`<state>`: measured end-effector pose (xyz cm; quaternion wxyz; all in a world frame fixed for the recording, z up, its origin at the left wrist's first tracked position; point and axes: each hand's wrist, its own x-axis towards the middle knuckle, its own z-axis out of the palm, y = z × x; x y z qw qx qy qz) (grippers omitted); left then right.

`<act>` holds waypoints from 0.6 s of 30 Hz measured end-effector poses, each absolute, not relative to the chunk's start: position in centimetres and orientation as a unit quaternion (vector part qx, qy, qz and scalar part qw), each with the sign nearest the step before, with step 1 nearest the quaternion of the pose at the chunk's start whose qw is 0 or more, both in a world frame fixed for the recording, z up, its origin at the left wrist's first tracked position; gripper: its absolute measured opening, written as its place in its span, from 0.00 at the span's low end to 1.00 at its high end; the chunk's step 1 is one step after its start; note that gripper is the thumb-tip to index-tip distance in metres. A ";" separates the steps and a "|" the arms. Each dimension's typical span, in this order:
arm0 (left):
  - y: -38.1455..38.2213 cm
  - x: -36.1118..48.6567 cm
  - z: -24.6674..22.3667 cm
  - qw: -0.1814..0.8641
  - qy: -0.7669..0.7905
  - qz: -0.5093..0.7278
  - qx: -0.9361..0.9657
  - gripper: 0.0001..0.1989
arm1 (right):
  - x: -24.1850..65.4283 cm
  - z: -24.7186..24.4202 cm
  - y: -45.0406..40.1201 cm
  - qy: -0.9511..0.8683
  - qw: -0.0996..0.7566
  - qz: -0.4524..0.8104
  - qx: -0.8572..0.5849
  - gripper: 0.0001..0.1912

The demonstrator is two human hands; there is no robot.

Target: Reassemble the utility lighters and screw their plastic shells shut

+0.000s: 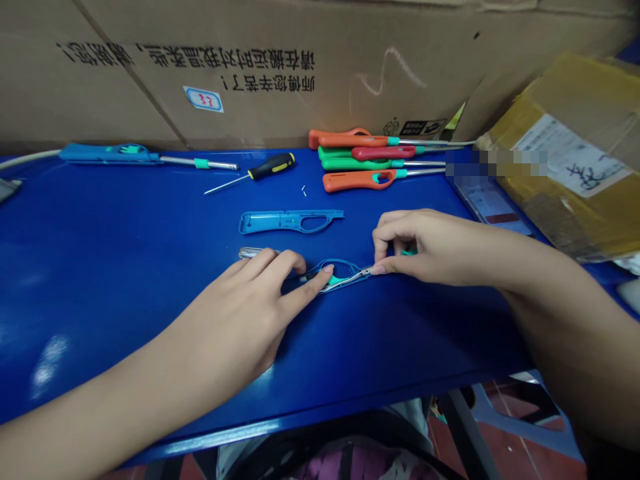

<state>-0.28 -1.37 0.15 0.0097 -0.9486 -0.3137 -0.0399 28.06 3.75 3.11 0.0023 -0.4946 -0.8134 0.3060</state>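
Near the middle of the blue table lies an open blue lighter shell [345, 263], with a green trigger [334, 280] and thin wires inside. My left hand [265, 293] rests over its left part, gripping the shell, one fingertip at the trigger. Thumb and fingers of my right hand [415, 247] pinch the small metal end of the wires at the shell's right tip; a bit of green shows beneath the fingers. A clear piece [257, 253] pokes out behind my left hand. Just beyond lies the other blue shell half [291, 221], its inner side up.
A black and yellow screwdriver [273, 166] and small screws [303, 191] lie farther back. An assembled blue lighter [110, 154] is at the left, several orange, green and red lighters [357, 180] at the back. A large carton [250, 40] and a taped parcel [575, 153] border the table [125, 287].
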 end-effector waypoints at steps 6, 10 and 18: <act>-1.3 -0.2 -0.1 0.006 -0.318 -0.032 -0.947 0.36 | 28.4 3.4 4.2 -0.822 -0.004 0.315 -0.475 0.13; -1.3 -0.2 -0.1 -0.002 -0.314 -0.045 -0.948 0.35 | 28.5 3.6 4.3 -0.839 -0.004 0.296 -0.455 0.13; -1.3 -0.3 0.0 -0.016 -0.319 -0.050 -0.946 0.33 | 28.3 2.8 4.3 -0.819 0.052 0.344 -0.457 0.14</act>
